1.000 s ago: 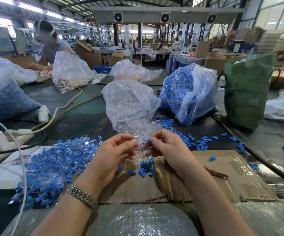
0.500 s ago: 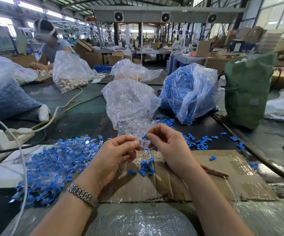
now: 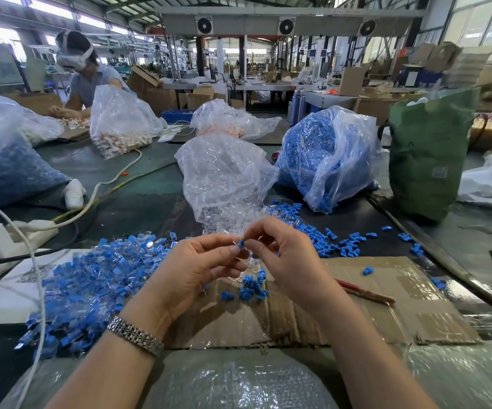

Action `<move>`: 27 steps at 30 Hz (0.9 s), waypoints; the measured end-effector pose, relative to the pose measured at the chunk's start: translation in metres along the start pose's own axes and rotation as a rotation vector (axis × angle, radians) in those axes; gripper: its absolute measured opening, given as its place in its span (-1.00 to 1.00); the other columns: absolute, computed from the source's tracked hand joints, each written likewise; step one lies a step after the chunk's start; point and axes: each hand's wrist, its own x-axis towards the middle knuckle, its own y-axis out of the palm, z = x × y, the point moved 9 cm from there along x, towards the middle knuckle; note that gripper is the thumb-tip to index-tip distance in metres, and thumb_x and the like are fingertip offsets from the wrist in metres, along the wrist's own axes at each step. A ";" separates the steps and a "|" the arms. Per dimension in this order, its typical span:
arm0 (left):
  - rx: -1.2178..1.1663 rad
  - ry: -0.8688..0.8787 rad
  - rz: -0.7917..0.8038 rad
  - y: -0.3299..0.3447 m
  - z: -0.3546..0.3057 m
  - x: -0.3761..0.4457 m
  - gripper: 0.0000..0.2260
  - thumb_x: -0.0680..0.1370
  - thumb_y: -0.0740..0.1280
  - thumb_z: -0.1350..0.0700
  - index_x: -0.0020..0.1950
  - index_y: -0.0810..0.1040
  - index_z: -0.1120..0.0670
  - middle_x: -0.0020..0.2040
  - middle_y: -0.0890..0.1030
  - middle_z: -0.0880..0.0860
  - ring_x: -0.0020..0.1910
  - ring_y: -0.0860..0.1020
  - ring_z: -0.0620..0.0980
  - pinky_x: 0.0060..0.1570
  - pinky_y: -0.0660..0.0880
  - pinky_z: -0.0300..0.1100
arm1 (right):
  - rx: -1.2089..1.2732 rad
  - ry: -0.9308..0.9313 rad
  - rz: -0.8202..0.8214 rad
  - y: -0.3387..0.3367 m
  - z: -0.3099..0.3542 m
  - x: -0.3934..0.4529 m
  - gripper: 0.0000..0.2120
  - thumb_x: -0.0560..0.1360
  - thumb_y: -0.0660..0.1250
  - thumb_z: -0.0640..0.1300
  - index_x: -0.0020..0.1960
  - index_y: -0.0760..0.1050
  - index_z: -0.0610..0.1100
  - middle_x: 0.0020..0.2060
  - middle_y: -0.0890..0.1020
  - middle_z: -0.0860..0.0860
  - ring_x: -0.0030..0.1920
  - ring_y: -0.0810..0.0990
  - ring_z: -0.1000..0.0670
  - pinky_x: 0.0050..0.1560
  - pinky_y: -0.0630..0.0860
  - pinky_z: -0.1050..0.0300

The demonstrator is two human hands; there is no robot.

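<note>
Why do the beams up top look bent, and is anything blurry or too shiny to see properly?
In the head view the wide lens bows the overhead beam; daylight glares off the clear bag and the taped cardboard; the left hand and right hand are sharp, pinching a small blue part; the stacked boxes at the far right look smeared.

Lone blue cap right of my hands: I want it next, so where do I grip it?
Once the right hand frees the blue piece, I'd pinch the lone blue cap across its narrow width from straight above: it lies flat, alone, bare cardboard all round.
</note>
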 end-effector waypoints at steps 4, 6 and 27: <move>0.039 0.016 -0.019 -0.001 -0.003 -0.002 -0.81 0.42 0.48 0.24 0.02 0.75 0.16 -0.03 0.72 0.26 -0.09 0.72 0.10 -0.09 0.63 -0.22 | -0.049 -0.016 0.035 0.003 0.001 -0.001 -0.90 0.57 0.39 -0.20 -0.04 0.55 -0.01 -0.19 0.60 0.16 -0.14 0.59 0.15 -0.12 0.46 0.36; 0.045 0.016 -0.031 -0.002 -0.002 -0.002 -0.81 0.41 0.48 0.24 0.01 0.75 0.16 -0.03 0.72 0.26 -0.07 0.73 0.11 -0.09 0.63 -0.22 | -0.092 -0.044 0.042 0.004 0.003 -0.001 -0.92 0.58 0.39 -0.19 -0.03 0.55 -0.02 -0.15 0.59 0.14 -0.12 0.57 0.12 -0.10 0.49 0.29; 0.021 0.027 -0.050 -0.006 -0.003 -0.002 -0.74 0.42 0.47 0.25 0.09 0.69 0.27 0.05 0.70 0.30 -0.02 0.70 0.17 -0.03 0.66 -0.14 | -0.965 0.591 0.460 -0.043 -0.058 -0.042 -0.68 0.50 0.38 0.15 -0.20 0.40 -0.06 -0.10 0.56 0.00 -0.16 0.48 0.01 -0.25 0.36 0.11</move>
